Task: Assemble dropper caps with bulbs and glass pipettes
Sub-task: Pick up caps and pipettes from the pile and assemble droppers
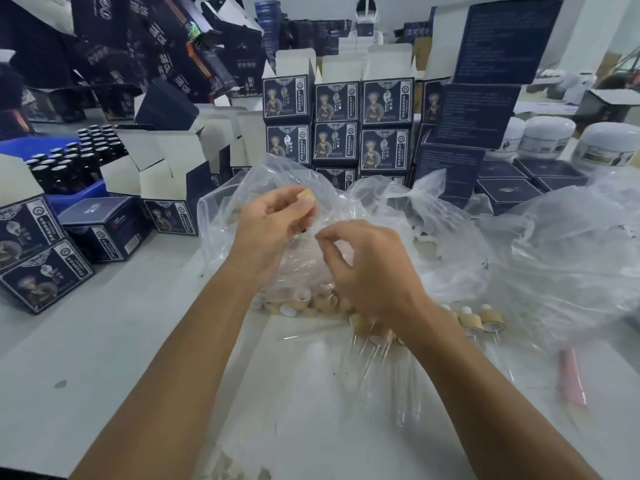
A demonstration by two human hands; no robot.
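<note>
Wooden dropper cap (306,196) pinched at the fingertips of the left hand (273,220), raised above the clear plastic bag (349,209) at the middle of the surface (114,323); a small dark and shiny part shows just beneath that hand, too blurred to identify. Right hand (367,268) just beside it to the right and nearer, thumb and forefinger closed together in a pinch; whether on a glass pipette or on the bag film cannot be told. More loose wooden caps (301,304) heaped inside the bag, below and between both wrists. Finished droppers (479,320) with white bulbs and wooden collars lying in a row to the right of the right wrist, glass tubes pointing toward the near edge. Clear glass pipettes (401,382) scattered on the surface nearer still, blurred. A pink stick-like item (571,379) at the near right. Stacked dark printed cartons (356,126) on the far side, open white-flapped cartons (166,168) to the left, dark bottles in a blue tray (78,195) at far left, white jars (547,136) at far right.
</note>
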